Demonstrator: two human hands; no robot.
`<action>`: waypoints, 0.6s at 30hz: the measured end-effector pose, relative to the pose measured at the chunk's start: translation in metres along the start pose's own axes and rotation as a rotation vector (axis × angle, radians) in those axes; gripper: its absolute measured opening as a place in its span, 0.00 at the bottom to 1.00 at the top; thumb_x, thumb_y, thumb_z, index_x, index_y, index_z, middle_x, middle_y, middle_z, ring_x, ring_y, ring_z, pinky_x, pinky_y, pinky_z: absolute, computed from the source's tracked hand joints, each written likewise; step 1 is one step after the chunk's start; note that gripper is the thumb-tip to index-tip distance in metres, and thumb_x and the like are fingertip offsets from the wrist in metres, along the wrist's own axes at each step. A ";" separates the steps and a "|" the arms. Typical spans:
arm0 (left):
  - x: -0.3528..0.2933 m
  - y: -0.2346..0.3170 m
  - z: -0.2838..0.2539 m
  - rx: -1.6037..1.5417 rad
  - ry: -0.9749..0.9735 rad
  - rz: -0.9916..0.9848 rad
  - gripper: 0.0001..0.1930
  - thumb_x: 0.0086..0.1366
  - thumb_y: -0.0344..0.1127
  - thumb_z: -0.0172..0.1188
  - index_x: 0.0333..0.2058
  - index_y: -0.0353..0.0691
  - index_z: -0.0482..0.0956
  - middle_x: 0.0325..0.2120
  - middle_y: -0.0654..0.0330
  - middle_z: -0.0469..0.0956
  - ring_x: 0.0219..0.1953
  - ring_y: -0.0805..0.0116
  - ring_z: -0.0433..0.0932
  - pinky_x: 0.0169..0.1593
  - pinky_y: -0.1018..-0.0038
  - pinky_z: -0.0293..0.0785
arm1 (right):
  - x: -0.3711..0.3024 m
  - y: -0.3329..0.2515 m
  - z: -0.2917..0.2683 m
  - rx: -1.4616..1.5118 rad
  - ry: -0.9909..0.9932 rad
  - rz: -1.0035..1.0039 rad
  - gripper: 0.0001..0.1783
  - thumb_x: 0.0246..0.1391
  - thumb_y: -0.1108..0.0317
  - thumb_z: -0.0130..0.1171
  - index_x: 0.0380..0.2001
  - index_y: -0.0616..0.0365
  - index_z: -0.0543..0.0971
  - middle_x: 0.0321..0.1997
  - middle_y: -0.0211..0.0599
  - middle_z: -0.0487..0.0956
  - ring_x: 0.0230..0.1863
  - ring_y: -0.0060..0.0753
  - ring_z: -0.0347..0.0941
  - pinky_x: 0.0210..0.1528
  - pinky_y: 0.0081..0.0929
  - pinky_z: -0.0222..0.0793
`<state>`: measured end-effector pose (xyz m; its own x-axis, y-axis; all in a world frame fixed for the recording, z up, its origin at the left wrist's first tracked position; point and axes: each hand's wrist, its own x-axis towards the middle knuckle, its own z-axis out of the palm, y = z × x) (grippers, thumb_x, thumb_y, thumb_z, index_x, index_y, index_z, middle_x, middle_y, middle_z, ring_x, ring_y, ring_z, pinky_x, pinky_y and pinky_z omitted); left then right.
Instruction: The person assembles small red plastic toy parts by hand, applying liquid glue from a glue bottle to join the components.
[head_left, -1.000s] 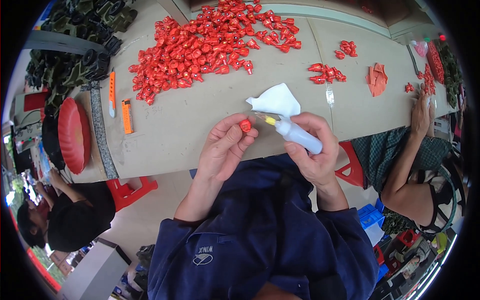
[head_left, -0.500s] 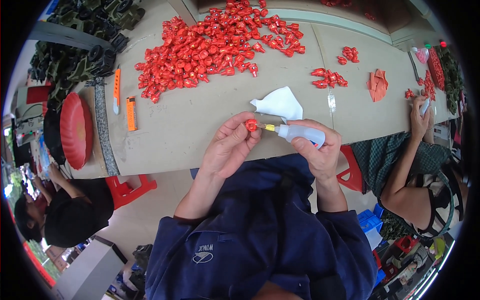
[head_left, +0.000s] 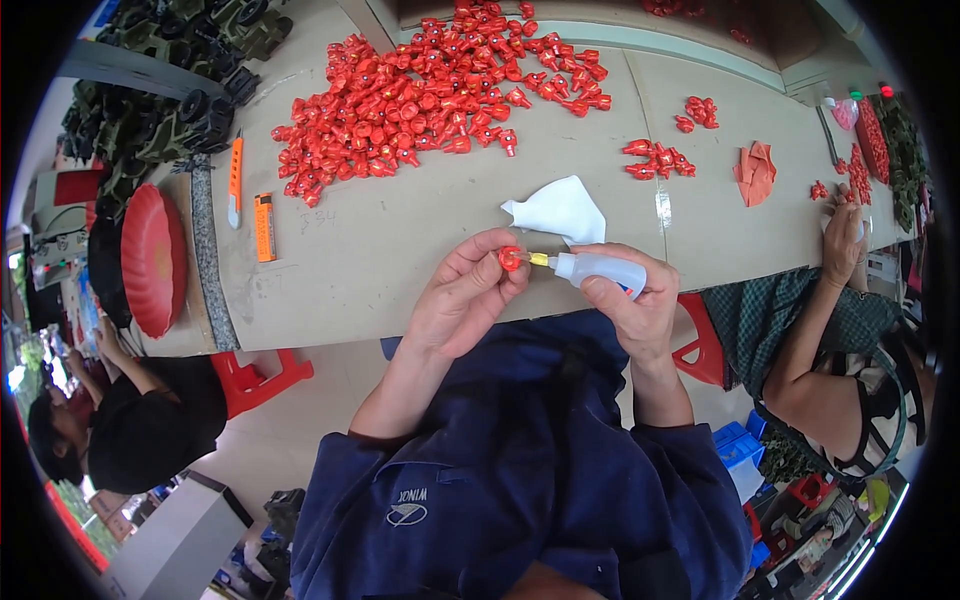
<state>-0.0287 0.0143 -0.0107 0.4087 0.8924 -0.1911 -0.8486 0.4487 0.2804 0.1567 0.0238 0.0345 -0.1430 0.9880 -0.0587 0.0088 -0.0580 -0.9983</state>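
Pinching part-hidden red piece [head_left: 510, 258], left hand [head_left: 468, 293], nozzle tip [head_left: 529, 258] indistinct

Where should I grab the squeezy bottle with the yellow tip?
Probably grip the bottle around its wide, rounded body, coming from the right, as the right hand does. Its thin nozzle points left, toward the small red piece.

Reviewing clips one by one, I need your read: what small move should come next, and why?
Probably a gentle squeeze of the translucent white plastic bottle by the right hand: the bottle's narrow yellow-collared tip points at the small red plastic piece that the left hand pinches. Whether tip and piece touch is too small to tell.
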 end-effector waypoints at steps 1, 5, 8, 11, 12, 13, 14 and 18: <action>0.000 0.000 0.000 0.001 0.000 0.001 0.11 0.61 0.29 0.48 0.42 0.35 0.70 0.34 0.58 0.72 0.38 0.72 0.70 0.45 0.78 0.66 | 0.000 0.000 -0.001 -0.008 -0.005 0.011 0.15 0.41 0.66 0.61 0.32 0.66 0.77 0.23 0.32 0.76 0.23 0.15 0.67 0.25 0.12 0.61; 0.000 0.000 0.000 0.010 0.008 0.004 0.11 0.61 0.30 0.48 0.42 0.35 0.70 0.34 0.59 0.72 0.37 0.72 0.70 0.45 0.78 0.67 | 0.000 0.003 -0.002 0.027 -0.035 -0.056 0.13 0.41 0.72 0.62 0.33 0.66 0.77 0.25 0.34 0.77 0.25 0.17 0.69 0.26 0.13 0.63; 0.000 0.000 0.001 0.021 0.027 0.008 0.11 0.61 0.30 0.49 0.42 0.35 0.70 0.34 0.59 0.72 0.36 0.72 0.70 0.45 0.78 0.67 | -0.001 0.003 -0.002 0.023 -0.035 -0.072 0.13 0.41 0.72 0.62 0.33 0.65 0.77 0.25 0.34 0.77 0.25 0.17 0.69 0.26 0.13 0.63; 0.001 0.000 0.000 0.015 0.025 0.009 0.11 0.61 0.30 0.49 0.42 0.36 0.70 0.33 0.59 0.71 0.36 0.72 0.70 0.44 0.78 0.67 | -0.001 0.002 -0.003 0.009 -0.050 -0.044 0.13 0.41 0.72 0.62 0.33 0.65 0.77 0.25 0.34 0.77 0.25 0.17 0.70 0.26 0.13 0.64; 0.001 0.000 0.000 0.009 0.020 0.012 0.11 0.61 0.30 0.49 0.42 0.36 0.70 0.33 0.59 0.72 0.36 0.72 0.69 0.44 0.78 0.67 | -0.001 0.003 -0.003 0.009 -0.049 -0.053 0.12 0.41 0.72 0.62 0.33 0.65 0.77 0.25 0.34 0.77 0.25 0.17 0.70 0.26 0.13 0.64; 0.001 0.000 0.000 0.010 0.020 0.012 0.11 0.61 0.30 0.49 0.42 0.36 0.70 0.33 0.59 0.72 0.36 0.72 0.69 0.44 0.78 0.67 | -0.001 0.003 -0.003 0.009 -0.049 -0.062 0.12 0.41 0.72 0.62 0.32 0.65 0.77 0.25 0.34 0.77 0.25 0.18 0.70 0.26 0.13 0.64; 0.001 0.001 0.000 0.016 0.019 0.014 0.11 0.61 0.30 0.49 0.42 0.36 0.70 0.33 0.59 0.72 0.36 0.72 0.69 0.44 0.78 0.67 | -0.002 0.003 -0.004 0.009 -0.050 -0.062 0.12 0.41 0.72 0.62 0.32 0.65 0.77 0.25 0.34 0.77 0.25 0.18 0.70 0.26 0.13 0.64; 0.001 0.001 0.000 0.021 0.013 0.024 0.11 0.60 0.30 0.49 0.42 0.36 0.70 0.33 0.59 0.72 0.36 0.72 0.69 0.44 0.78 0.66 | -0.002 0.003 -0.004 0.018 -0.056 -0.053 0.12 0.41 0.72 0.62 0.32 0.65 0.77 0.25 0.35 0.77 0.25 0.18 0.70 0.26 0.13 0.64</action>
<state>-0.0292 0.0153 -0.0108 0.3841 0.9022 -0.1962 -0.8506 0.4285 0.3048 0.1610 0.0222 0.0319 -0.1983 0.9801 -0.0057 -0.0174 -0.0093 -0.9998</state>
